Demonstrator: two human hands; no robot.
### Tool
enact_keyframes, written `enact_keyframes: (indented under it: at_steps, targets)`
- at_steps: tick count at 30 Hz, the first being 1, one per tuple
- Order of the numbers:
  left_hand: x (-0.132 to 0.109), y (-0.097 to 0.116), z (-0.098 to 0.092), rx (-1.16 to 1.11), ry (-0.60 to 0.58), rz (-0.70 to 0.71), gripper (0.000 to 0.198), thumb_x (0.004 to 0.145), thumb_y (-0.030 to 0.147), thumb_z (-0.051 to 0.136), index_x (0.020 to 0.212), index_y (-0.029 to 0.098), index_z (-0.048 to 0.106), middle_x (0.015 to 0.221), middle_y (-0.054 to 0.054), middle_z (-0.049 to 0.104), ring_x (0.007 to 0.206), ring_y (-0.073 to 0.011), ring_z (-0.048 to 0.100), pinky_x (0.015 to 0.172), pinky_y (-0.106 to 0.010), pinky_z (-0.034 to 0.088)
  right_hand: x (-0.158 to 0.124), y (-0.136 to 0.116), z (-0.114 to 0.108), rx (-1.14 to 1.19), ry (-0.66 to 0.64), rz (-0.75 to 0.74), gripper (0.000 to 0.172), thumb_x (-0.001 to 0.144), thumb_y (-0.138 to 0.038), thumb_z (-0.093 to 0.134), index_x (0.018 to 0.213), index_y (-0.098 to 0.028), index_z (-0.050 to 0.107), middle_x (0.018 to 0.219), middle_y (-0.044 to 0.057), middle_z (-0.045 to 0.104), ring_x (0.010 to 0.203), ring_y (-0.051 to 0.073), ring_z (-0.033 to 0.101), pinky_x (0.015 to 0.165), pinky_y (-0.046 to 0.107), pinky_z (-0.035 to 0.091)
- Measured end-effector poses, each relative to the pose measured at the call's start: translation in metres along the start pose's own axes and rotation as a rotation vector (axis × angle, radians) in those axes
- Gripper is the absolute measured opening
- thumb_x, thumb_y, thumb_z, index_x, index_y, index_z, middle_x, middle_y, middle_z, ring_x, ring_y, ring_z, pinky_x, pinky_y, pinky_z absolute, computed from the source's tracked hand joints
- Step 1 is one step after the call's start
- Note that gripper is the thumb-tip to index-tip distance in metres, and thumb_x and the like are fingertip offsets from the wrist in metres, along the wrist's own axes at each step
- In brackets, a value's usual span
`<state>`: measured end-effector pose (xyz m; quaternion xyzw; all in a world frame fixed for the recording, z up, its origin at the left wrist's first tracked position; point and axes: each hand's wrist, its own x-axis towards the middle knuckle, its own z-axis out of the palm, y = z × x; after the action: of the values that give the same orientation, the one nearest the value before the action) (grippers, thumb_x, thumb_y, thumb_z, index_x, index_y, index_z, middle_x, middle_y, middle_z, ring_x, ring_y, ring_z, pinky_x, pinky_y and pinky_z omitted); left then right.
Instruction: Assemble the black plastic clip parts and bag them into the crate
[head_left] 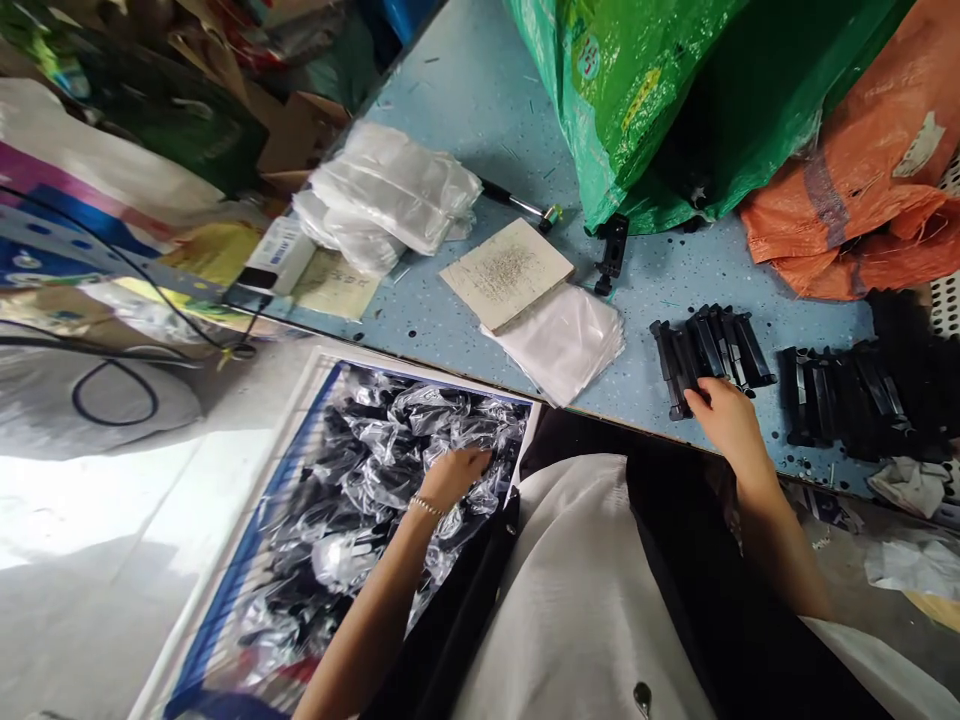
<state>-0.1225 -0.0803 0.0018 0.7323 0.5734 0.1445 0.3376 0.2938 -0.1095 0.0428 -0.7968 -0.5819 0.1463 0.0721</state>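
Note:
My left hand [452, 476] reaches into a white-rimmed box [247, 570] and presses among clear plastic bags holding black items [375, 480]. Its fingers are buried in the plastic, and a beaded bracelet [426, 506] circles that wrist. On the blue speckled tabletop [465, 90], my right hand [724, 420] lies over the near end of a row of black plastic parts [712, 350]. Its fingers curl around one part. A second, darker heap of similar black parts [847, 400] lies farther right, apart from my hand.
Large green [622, 90] and orange [847, 190] woven sacks lie along the table's far side. Also on the table are folded clear plastic [382, 190], a speckled beige board [506, 272] on a stack of clear sheets [562, 340], a black clamp [613, 250], and a metal-tipped tool [517, 203].

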Motion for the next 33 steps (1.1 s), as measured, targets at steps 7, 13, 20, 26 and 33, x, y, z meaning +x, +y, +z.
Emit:
enact_keyframes:
  at_steps: [7,13,20,26,33]
  targets:
    - [0.125,0.089,0.044,0.225,0.243,0.232,0.019,0.092,0.029,0.062,0.089,0.014,0.074,0.099,-0.018,0.068,0.099,-0.0311,0.064,0.09,-0.044,0.053,-0.007,-0.013,0.009,0.675,-0.113,0.072,0.029,0.086,-0.045,0.063,0.099,-0.021,0.071,0.087,0.005,0.073,0.064,0.019,0.064,0.064,0.033,0.052]
    - [0.154,0.084,0.046,-0.215,0.21,-0.018,0.018,0.074,0.018,0.074,0.064,0.018,0.06,0.068,0.0,0.059,0.067,-0.0152,0.056,0.065,-0.027,0.047,-0.014,-0.034,0.006,1.253,-0.284,0.272,0.024,0.076,-0.042,0.078,0.088,-0.021,0.072,0.071,-0.002,0.065,0.059,0.013,0.056,0.055,0.026,0.046]
    - [0.156,0.073,0.025,-0.8,-0.014,-0.18,0.024,0.071,0.037,0.076,0.067,0.015,0.066,0.06,0.002,0.06,0.055,-0.009,0.05,0.057,-0.023,0.045,0.007,-0.074,0.032,1.849,-0.732,0.405,0.023,0.066,-0.029,0.084,0.074,-0.021,0.065,0.07,-0.001,0.065,0.056,0.009,0.049,0.046,0.019,0.043]
    - [0.161,0.077,0.037,-0.793,0.01,-0.219,0.016,0.066,0.021,0.073,0.068,0.016,0.059,0.059,0.003,0.061,0.056,-0.0119,0.059,0.057,-0.024,0.049,0.005,-0.079,0.054,2.008,-1.163,0.469,0.024,0.084,-0.031,0.072,0.1,-0.015,0.068,0.087,0.004,0.069,0.056,0.005,0.045,0.039,0.009,0.04]
    - [0.147,0.074,0.026,-0.191,0.269,0.168,0.021,0.082,0.007,0.051,0.082,0.018,0.07,0.097,-0.008,0.075,0.096,-0.0207,0.07,0.093,-0.036,0.054,0.001,-0.061,0.056,2.196,-0.948,0.699,0.02,0.095,-0.023,0.056,0.11,-0.012,0.064,0.083,0.001,0.063,0.059,0.004,0.051,0.048,0.005,0.05]
